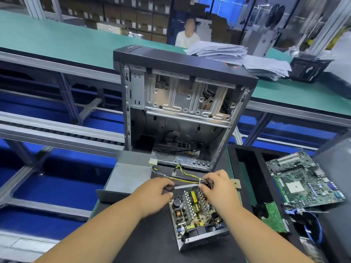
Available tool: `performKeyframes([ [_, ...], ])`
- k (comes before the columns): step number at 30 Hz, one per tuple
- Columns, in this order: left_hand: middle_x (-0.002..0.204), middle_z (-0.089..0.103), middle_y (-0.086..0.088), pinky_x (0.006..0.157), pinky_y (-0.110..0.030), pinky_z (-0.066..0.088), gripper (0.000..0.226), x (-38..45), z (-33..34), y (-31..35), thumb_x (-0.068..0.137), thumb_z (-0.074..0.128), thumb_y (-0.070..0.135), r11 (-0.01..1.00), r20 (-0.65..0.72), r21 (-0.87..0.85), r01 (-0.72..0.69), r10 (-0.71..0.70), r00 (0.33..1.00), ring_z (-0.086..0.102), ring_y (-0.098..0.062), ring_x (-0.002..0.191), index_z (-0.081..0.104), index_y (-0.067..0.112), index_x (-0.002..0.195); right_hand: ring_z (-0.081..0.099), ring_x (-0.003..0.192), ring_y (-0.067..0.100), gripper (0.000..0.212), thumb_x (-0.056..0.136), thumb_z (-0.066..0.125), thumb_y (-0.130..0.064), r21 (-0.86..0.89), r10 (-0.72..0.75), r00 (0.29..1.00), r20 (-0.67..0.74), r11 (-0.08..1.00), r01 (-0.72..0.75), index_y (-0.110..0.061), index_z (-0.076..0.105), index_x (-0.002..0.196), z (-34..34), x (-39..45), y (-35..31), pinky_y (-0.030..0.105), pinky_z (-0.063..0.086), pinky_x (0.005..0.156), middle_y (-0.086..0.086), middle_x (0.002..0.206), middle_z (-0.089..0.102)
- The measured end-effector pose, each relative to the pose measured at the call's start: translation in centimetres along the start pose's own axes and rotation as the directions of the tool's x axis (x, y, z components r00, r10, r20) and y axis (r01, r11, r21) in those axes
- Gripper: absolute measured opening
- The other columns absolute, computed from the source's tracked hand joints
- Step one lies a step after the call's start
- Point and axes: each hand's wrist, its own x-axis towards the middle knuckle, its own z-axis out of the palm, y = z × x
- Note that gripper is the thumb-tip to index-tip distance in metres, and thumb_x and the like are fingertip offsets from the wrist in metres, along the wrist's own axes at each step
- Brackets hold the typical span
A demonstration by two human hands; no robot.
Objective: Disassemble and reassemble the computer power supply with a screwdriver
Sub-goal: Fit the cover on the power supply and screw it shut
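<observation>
Metal-cased power supply [197, 215] lies open under both hands, left hand [157, 192] fingers gripping its far edge, right hand [218, 186] pinching the cable bundle [190, 180].

Both forearms were bare, no sleeves reaching into view; the left hand [157, 190] wore no glove, ring or watch; the right hand [218, 185] was equally unadorned.

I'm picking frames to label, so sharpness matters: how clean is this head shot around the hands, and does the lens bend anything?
Head view: the open power supply and both hands, left hand and right hand, are fairly sharp; the rails at left bow from wide-angle distortion; the background shelves are soft.
</observation>
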Motion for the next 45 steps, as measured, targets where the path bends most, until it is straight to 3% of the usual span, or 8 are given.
performKeyframes([
  [3,0.116,0.06,0.014,0.098,-0.027,0.046,0.034,0.3,-0.1,0.0,0.094,0.057,0.031,0.999,0.038,-0.046,0.017,-0.016,0.999,0.058,-0.003,0.103,0.057,0.034,0.128,0.053,0.082,0.009,0.012,0.091,0.067,-0.039,-0.005,-0.018,1.0,0.0,1.0,0.018,-0.03,0.064,0.099,0.1,0.2,-0.2,0.023,0.039,0.069,-0.01,0.099,0.05],
  [9,0.099,0.062,0.012,0.085,-0.03,0.049,0.017,0.9,0.1,0.8,0.09,0.058,0.041,0.993,0.041,0.117,-0.013,0.008,0.999,0.059,-0.01,0.091,0.062,0.035,0.106,0.053,0.075,0.011,0.012,0.096,0.06,-0.038,0.038,0.066,0.997,-0.043,0.997,-0.065,-0.026,0.057,0.097,-0.5,0.5,0.7,0.027,0.035,0.059,-0.005,0.098,0.051],
  [12,0.096,0.061,0.012,0.079,-0.028,0.047,0.016,0.9,0.1,1.2,0.091,0.058,0.044,0.983,0.01,0.179,-0.036,0.035,0.999,0.057,-0.01,0.087,0.061,0.032,0.101,0.051,0.067,0.009,0.016,0.096,0.059,-0.036,0.084,0.12,0.992,-0.039,0.99,-0.116,-0.023,0.054,0.089,-1.2,1.2,1.5,0.027,0.035,0.054,-0.005,0.081,0.057],
  [20,0.082,0.062,0.014,0.071,-0.027,0.046,0.014,0.3,0.4,1.5,0.09,0.059,0.042,0.968,0.039,0.246,-0.052,0.043,0.998,0.056,-0.008,0.08,0.055,0.033,0.08,0.053,0.072,0.019,0.021,0.097,0.058,-0.035,-0.039,0.103,0.984,0.148,0.994,-0.099,-0.018,0.052,0.087,-2.3,3.3,0.4,0.031,0.036,0.059,0.0,0.079,0.059],
  [27,0.093,0.067,0.008,0.073,-0.03,0.046,0.01,-0.5,1.0,1.9,0.094,0.052,0.039,0.933,0.004,0.349,-0.086,0.09,0.996,0.058,-0.016,0.09,0.056,0.03,0.089,0.044,0.061,0.015,0.02,0.1,0.05,-0.028,-0.111,0.077,0.968,0.238,0.993,-0.051,-0.016,0.041,0.086,-2.6,2.7,1.2,0.032,0.029,0.054,0.0,0.072,0.051],
  [33,0.089,0.065,0.01,0.07,-0.027,0.04,0.01,-0.8,1.0,1.9,0.093,0.055,0.037,0.947,0.017,0.311,-0.085,0.084,0.996,0.056,-0.014,0.087,0.057,0.03,0.086,0.052,0.072,0.022,0.015,0.098,0.053,-0.027,-0.14,0.069,0.961,0.268,0.99,-0.032,-0.012,0.053,0.097,-2.8,4.8,2.0,0.033,0.039,0.064,0.007,0.085,0.061],
  [40,0.086,0.064,0.011,0.074,-0.027,0.047,0.01,-0.6,0.6,1.9,0.092,0.058,0.037,0.956,0.047,0.28,-0.084,0.074,0.996,0.057,-0.013,0.086,0.058,0.029,0.086,0.055,0.071,0.021,0.019,0.092,0.067,-0.026,-0.122,0.08,0.932,0.354,0.992,-0.039,-0.02,0.054,0.079,-2.0,7.0,0.2,0.03,0.046,0.067,0.001,0.076,0.059],
  [45,0.09,0.066,0.012,0.075,-0.027,0.046,0.011,-0.8,0.8,1.5,0.092,0.058,0.041,0.964,0.03,0.253,-0.077,0.072,0.997,0.057,-0.011,0.088,0.062,0.03,0.092,0.051,0.068,0.018,0.027,0.086,0.074,-0.031,-0.162,0.093,0.906,0.412,0.986,-0.028,-0.018,0.056,0.071,-1.5,7.7,-1.7,0.026,0.038,0.062,-0.004,0.064,0.054],
])
